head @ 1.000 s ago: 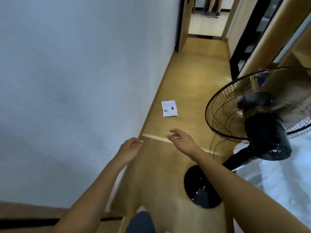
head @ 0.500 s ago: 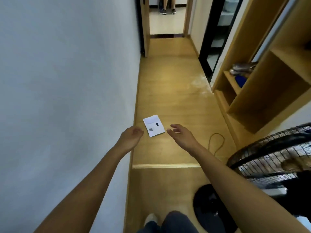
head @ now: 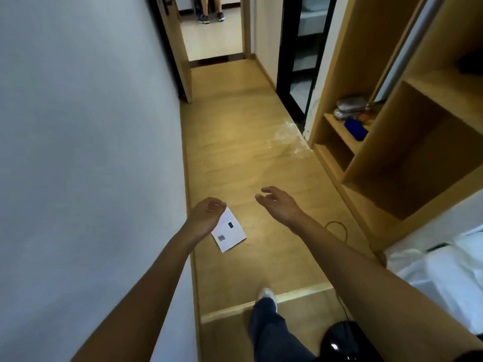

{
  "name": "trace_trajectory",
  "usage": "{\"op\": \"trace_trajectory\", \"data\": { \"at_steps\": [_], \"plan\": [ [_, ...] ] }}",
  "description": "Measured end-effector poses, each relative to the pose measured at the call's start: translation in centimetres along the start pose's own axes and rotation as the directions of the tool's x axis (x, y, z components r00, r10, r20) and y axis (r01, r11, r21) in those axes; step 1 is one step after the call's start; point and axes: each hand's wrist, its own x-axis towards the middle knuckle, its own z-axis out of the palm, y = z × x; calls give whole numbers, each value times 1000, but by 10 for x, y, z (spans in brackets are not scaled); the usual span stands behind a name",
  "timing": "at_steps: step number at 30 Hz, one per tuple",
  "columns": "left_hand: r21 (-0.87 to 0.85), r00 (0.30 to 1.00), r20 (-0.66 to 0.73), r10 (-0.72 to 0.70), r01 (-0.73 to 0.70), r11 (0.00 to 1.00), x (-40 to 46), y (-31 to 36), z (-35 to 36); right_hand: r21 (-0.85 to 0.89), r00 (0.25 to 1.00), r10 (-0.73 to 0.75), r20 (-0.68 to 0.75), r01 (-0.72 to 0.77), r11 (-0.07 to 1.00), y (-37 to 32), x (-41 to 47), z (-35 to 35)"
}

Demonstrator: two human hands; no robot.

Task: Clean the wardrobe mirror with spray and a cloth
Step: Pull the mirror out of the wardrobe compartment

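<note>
Fan gone from view | left hand (head: 205, 218) and right hand (head: 281, 205) grips relaxed, empty | flat white paper (head: 230, 232) on smooth wood floor (head: 235, 152)

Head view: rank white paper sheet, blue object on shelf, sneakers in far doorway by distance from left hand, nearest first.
1. White paper sheet on the wooden floor, right beside the left hand.
2. Blue object on the wooden shelf, right side.
3. Sneakers in the far doorway, top.

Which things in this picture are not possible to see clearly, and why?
1. White paper on the floor: print too small, head view; left hand covers one corner.
2. Items on the wooden shelf: blurred, partly behind the shelf side.
3. Person in the doorway: cut by the top edge.
4. No spray, cloth or mirror is recognisable.
</note>
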Motion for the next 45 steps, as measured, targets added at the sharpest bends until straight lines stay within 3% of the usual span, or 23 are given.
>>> {"op": "trace_trajectory", "data": {
  "at_steps": [15,25,39,45],
  "plan": [
    [24,974,197,110,-117,993,266,144,45,59,972,137,-190,-128,990,-42,194,-150],
    [-7,923,318,216,-226,974,459,252,63,144,893,235,-383,-194,970,-93,328,-238],
    [-48,709,586,392,-453,890,574,424,155,257,690,241,-683,-82,963,-134,426,-380],
    [-65,569,691,446,-566,822,601,514,212,278,569,242,-786,-24,960,-133,452,-464]
  ]
}}
